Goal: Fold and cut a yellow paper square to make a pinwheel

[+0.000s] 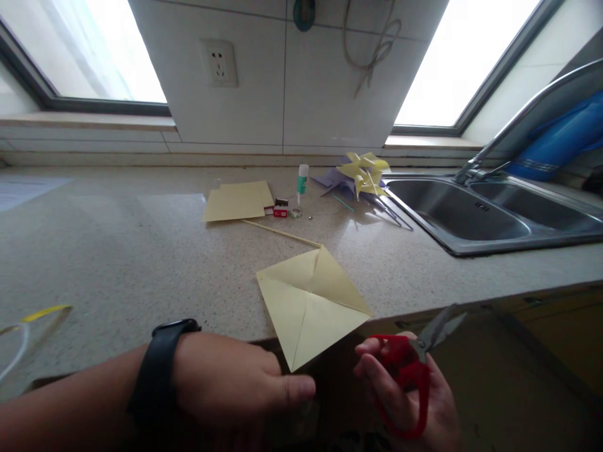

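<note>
A square of pale yellow paper (301,301) with crossing diagonal creases or cuts lies at the counter's front edge, one corner jutting past it. Close to that corner is my left hand (230,376), back up, wearing a dark watch. Its thumb is stretched out and its other fingers are hidden beneath, so any grip there does not show. To the right of the paper, my right hand (414,402) is palm up, closed around the red-handled scissors (409,370). Their blades point away up to the right, slightly parted.
Behind the square are a thin stick (282,233), more yellow paper (238,201), a small red box (281,208) and a glue stick (302,179). Yellow and purple pinwheels (362,172) lie beside the steel sink (456,245). A yellow strip (44,312) is at left.
</note>
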Tool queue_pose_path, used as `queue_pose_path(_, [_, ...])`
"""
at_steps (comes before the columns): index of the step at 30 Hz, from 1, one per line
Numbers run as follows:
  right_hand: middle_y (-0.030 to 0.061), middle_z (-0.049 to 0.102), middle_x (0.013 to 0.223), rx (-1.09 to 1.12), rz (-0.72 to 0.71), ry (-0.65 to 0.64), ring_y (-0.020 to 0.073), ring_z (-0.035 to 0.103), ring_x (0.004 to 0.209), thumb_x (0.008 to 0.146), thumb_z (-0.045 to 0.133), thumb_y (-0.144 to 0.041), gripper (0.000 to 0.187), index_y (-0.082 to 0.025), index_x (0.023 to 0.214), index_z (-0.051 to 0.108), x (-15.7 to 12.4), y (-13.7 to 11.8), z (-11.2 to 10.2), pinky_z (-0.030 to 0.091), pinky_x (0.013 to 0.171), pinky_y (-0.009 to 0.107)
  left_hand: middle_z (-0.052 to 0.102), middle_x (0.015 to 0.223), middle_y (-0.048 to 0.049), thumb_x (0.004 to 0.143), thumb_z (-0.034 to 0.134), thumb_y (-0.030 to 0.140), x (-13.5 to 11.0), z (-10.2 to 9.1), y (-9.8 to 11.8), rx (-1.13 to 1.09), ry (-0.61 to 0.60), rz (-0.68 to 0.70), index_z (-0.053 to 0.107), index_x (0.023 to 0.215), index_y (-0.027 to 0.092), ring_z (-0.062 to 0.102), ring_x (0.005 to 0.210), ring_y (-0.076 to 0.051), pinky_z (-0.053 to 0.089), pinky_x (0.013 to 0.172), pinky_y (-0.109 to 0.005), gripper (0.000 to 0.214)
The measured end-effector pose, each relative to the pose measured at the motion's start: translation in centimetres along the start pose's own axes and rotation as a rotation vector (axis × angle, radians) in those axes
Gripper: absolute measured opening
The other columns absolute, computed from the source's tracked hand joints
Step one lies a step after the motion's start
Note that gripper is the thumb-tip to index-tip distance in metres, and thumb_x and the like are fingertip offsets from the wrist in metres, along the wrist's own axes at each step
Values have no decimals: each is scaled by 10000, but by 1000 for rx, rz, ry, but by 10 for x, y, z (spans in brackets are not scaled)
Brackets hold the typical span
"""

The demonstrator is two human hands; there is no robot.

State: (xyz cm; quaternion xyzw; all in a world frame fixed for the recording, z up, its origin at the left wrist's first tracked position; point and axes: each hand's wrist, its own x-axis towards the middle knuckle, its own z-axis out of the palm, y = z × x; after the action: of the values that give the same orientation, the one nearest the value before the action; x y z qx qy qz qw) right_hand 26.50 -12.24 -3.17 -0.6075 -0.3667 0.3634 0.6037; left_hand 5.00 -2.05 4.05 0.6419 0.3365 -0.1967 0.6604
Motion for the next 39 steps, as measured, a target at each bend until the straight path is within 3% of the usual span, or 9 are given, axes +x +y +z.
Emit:
queue_pose_path(3, [28, 729, 871, 90, 7, 67, 126, 671, 629, 735, 857, -370, 294, -233, 918, 672, 0, -4, 2, 562, 549, 181, 621, 577, -69, 901, 257, 803, 20, 9, -9, -297, 42, -47, 594, 632, 178, 531, 415, -139, 433, 494, -259, 760])
queue_pose_path(5, [31, 726, 888, 114, 35, 73, 118, 662, 643, 748, 852, -366, 293, -232, 937, 672, 2, -6, 2, 555, 555, 173, 679, 630, -83, 924, 226, 783, 30, 16, -11, -451, 107, -18, 639, 865, 144, 553, 396, -131, 453, 503, -256, 763])
queue_pose_path(7, [39, 733, 910, 100, 15, 30, 121, 669, 653, 746, 856, -353, 301, -230, 955, 677, 5, -5, -1, 561, 560, 175, 724, 666, -97, 956, 182, 739, 36, 20, -10, -613, 149, 20, 583, 1113, 128, 577, 382, -146, 456, 483, -257, 747])
queue_pose_path(10, [51, 752, 911, 30, -54, -40, 138, 698, 665, 769, 842, -336, 295, -233, 998, 688, 11, 0, -7, 586, 578, 191, 726, 658, -96, 1003, 135, 635, 38, 23, -7, -729, 238, 44, 556, 1218, 100, 604, 390, -149, 439, 445, -239, 713])
queue_pose_path(14, [31, 758, 853, -11, -104, -103, 134, 711, 655, 814, 806, -309, 227, -257, 1011, 708, 14, 0, -4, 588, 581, 182, 718, 718, -72, 1017, 252, 516, 38, 24, -6, -715, 264, 116, 633, 1076, 116, 593, 392, -120, 403, 397, -213, 555])
queue_pose_path(19, [-22, 731, 762, 36, -178, -175, 107, 691, 615, 782, 817, -239, 231, -300, 989, 736, 14, -9, 11, 569, 555, 152, 646, 585, -73, 995, 233, 553, 40, 26, -10, -573, 268, 187, 649, 732, 112, 547, 387, -95, 392, 420, -193, 661])
queue_pose_path(27, [-48, 738, 753, 116, -181, -218, 80, 676, 586, 789, 805, -193, 255, -312, 999, 721, 11, -8, 25, 564, 552, 134, 650, 630, -72, 967, 320, 595, 44, 33, -11, -544, 268, 237, 664, 814, 109, 542, 407, -98, 400, 405, -183, 615])
queue_pose_path(34, [-3, 771, 868, 74, -186, -159, 127, 738, 725, 806, 800, -202, 171, -269, 935, 711, 10, -3, 28, 608, 644, 183, 648, 702, -64, 968, 382, 607, 46, 37, -12, -581, 265, 275, 657, 1019, 122, 519, 436, -103, 389, 395, -186, 560])
queue_pose_path(39, [-11, 751, 790, 63, -210, -149, 119, 716, 642, 815, 782, -202, 124, -255, 894, 703, 11, -8, 28, 594, 572, 173, 636, 688, -80, 954, 378, 624, 46, 36, -12, -719, 204, 251, 682, 932, 102, 545, 481, -114, 427, 442, -197, 604])
